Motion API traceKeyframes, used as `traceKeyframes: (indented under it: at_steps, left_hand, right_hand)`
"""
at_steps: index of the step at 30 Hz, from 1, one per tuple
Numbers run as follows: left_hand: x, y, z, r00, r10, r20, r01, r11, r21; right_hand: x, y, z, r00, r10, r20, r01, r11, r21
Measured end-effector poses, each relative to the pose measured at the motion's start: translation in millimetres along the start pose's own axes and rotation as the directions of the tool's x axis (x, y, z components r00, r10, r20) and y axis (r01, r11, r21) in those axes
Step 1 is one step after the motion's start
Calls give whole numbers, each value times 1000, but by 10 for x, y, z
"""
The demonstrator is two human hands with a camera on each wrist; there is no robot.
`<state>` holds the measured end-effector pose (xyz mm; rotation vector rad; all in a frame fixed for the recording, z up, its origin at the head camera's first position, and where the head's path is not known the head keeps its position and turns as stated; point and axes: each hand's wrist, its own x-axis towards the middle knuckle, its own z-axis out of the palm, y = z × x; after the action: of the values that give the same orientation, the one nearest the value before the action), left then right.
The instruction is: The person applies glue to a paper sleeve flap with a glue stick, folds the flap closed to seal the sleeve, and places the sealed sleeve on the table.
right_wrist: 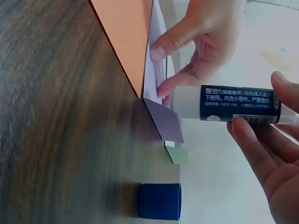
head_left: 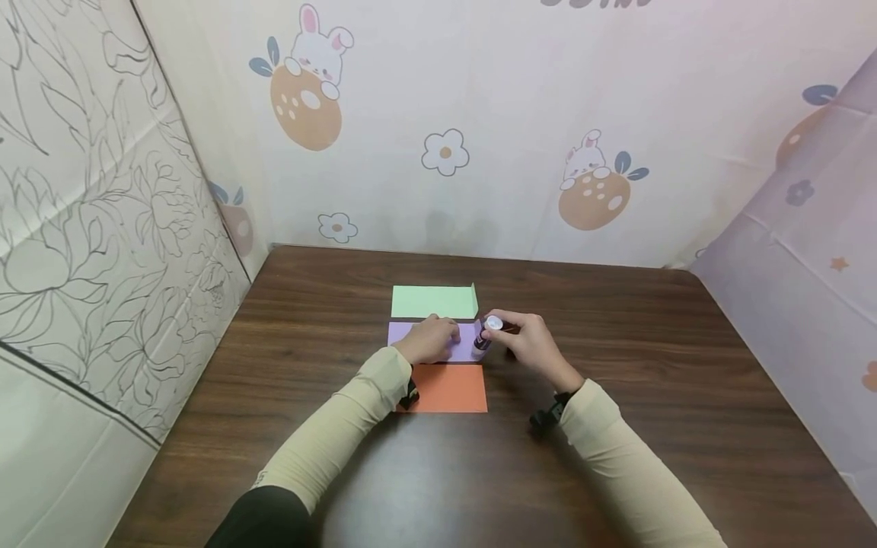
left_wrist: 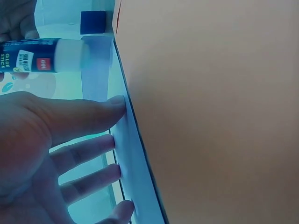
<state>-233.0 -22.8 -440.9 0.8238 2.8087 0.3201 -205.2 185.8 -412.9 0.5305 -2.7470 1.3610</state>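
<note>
My right hand pinches a glue stick near its base, with the uncapped end pointing down at the right end of a purple paper strip. That end of the strip is a folded-up flap, and the glue stick's tip is close to it; contact is hard to tell. Fingertips of my left hand press on the purple strip, thumb and fingers spread and mostly straight. A blue glue cap stands on the table to the right of the strips.
Beyond the purple strip lies a green paper strip with its right end folded up. Nearer to me is an orange paper piece, lying flat. All rest on a dark wooden table, bounded by a patterned cloth backdrop.
</note>
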Motion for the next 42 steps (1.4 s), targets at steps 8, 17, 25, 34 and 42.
traceKeyframes:
  at_steps: [8,17,25,34,42]
  left_hand:
    - [38,-19,-31,1000,-22,23,22,1000,-22]
    - [109,6,-28,1000,-11,-13,11,1000,-6]
    - [141,-4,-28,999,-26,-45,26,1000,-18]
    - [201,40,-48,999,-6,-45,5,1000,-21]
    - [224,62,-42,1000,14,-20,-14,1000,-8]
  right_hand:
    - [12,18,-81,998,2,-65,3,998,69]
    - [24,30,-144,996,-18,-89,25,996,87]
    - [33,28,-203,994,30,-103,-16,991,129]
    - [17,-89,-302,993,38,-111,-26,994,104]
    - [36,19,-325,992,42,-122,-27,992,121]
